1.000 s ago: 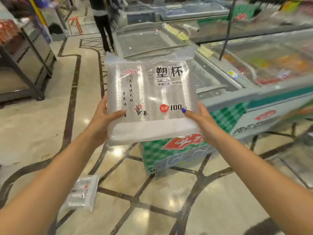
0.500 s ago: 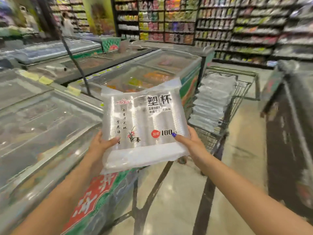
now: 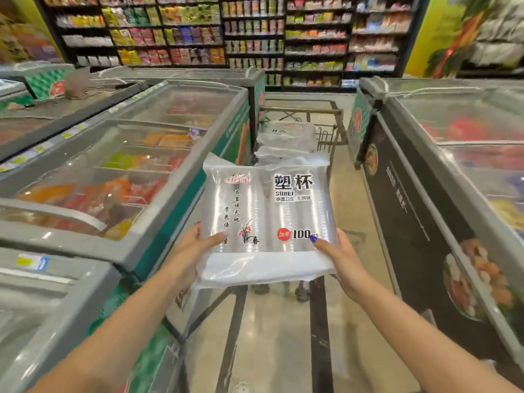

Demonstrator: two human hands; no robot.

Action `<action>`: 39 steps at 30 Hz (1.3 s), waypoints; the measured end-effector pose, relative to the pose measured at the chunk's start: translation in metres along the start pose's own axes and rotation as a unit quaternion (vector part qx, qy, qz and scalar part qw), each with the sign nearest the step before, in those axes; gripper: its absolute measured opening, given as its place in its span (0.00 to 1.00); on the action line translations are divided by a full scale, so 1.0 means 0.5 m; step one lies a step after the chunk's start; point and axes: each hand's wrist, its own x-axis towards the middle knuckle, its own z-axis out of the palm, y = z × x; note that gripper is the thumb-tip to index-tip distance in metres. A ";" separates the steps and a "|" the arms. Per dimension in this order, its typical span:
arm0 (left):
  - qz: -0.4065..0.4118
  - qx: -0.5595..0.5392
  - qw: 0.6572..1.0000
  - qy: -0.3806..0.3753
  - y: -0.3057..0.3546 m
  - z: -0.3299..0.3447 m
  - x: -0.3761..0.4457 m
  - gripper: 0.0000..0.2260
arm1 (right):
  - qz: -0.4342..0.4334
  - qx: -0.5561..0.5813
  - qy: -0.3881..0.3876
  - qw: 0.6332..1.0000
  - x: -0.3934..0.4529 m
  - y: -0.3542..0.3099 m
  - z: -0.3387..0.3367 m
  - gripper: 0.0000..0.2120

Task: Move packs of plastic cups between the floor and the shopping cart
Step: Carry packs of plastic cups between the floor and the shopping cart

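While both hands grip its lower corners, thumbs on top, the pack (image 3: 266,219) hangs flat and label-up just short of the cart (image 3: 330,129), likely so it can slide onto the packs (image 3: 285,137) stacked inside. Left hand (image 3: 188,251) and right hand (image 3: 338,256) share its wide, floppy load. Freezers (image 3: 136,177) flank the cart.

Fingers of left hand (image 3: 190,246) and right hand (image 3: 338,253) hidden under pack of cups (image 3: 266,219). Pack covers near end of shopping cart (image 3: 330,129). Packs in cart (image 3: 286,137) blurred, count unclear. Shelf goods (image 3: 255,32) unreadable. Forearms cut off at bottom edge.
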 end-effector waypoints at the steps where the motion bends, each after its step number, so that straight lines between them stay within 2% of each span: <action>1: 0.001 0.004 1.000 -0.007 0.021 0.005 0.048 0.49 | 0.003 0.007 0.012 1.000 0.034 -0.002 0.006 0.46; 3: -0.005 0.004 1.000 -0.017 0.051 0.013 0.145 0.47 | 0.000 0.021 0.032 0.999 0.098 -0.002 0.017 0.44; 5: -0.004 0.016 1.000 -0.026 0.070 0.027 0.233 0.33 | 0.001 0.024 0.057 0.998 0.157 0.004 0.027 0.43; 6: -0.009 0.030 0.999 -0.031 0.087 0.039 0.263 0.31 | 0.003 0.025 0.070 0.997 0.185 0.007 0.031 0.43; 9: -0.038 0.040 0.998 -0.042 0.103 0.057 0.371 0.30 | 0.025 0.044 0.096 0.994 0.264 0.027 0.031 0.40; 12: -0.090 0.054 0.992 -0.070 0.085 0.060 0.501 0.26 | 0.061 0.052 0.115 0.990 0.341 0.053 0.020 0.30; 13: -0.106 0.065 0.990 -0.074 0.082 0.064 0.537 0.29 | 0.072 0.049 0.121 0.989 0.369 0.062 0.015 0.29; 16: -0.138 0.080 0.984 -0.083 0.069 0.075 0.634 0.28 | 0.092 0.046 0.123 0.987 0.456 0.074 0.001 0.30; 18: -0.163 0.083 0.979 -0.087 0.052 0.082 0.687 0.27 | 0.112 0.036 0.099 0.988 0.510 0.081 -0.005 0.26; 19: -0.176 0.087 0.977 -0.086 0.044 0.083 0.704 0.24 | 0.122 0.039 0.087 0.988 0.528 0.084 -0.007 0.25; 20: -0.189 0.092 0.975 -0.079 0.032 0.083 0.733 0.21 | 0.137 0.039 0.086 0.986 0.561 0.096 -0.015 0.29; 21: -0.200 0.094 0.973 -0.073 0.024 0.083 0.764 0.21 | 0.152 0.028 0.091 0.984 0.595 0.106 -0.021 0.35; 22: -0.217 0.095 0.969 -0.072 0.018 0.082 0.793 0.27 | 0.168 0.031 0.088 0.981 0.620 0.111 -0.023 0.39; 24: -0.239 0.104 0.963 -0.068 -0.006 0.081 0.852 0.45 | 0.197 0.042 0.077 0.976 0.670 0.131 -0.030 0.30; 25: -0.250 0.106 0.960 -0.066 -0.022 0.079 0.881 0.49 | 0.214 0.048 0.075 0.973 0.691 0.141 -0.036 0.26; 26: -0.267 0.117 0.954 -0.066 -0.030 0.086 0.902 0.48 | 0.230 0.050 0.078 0.969 0.711 0.152 -0.044 0.25; 29: -0.302 0.144 0.940 -0.064 -0.074 0.103 0.950 0.38 | 0.295 0.047 0.069 0.952 0.763 0.197 -0.065 0.35; 33: -0.326 0.177 0.925 -0.081 -0.121 0.117 1.027 0.35 | 0.372 0.058 0.095 0.921 0.839 0.256 -0.088 0.24; 38: -0.348 0.252 0.894 -0.129 -0.198 0.111 1.126 0.34 | 0.425 0.072 0.095 0.897 0.907 0.343 -0.088 0.30; 39: -0.354 0.267 0.886 -0.134 -0.217 0.109 1.140 0.36 | 0.437 0.080 0.097 0.890 0.918 0.356 -0.087 0.27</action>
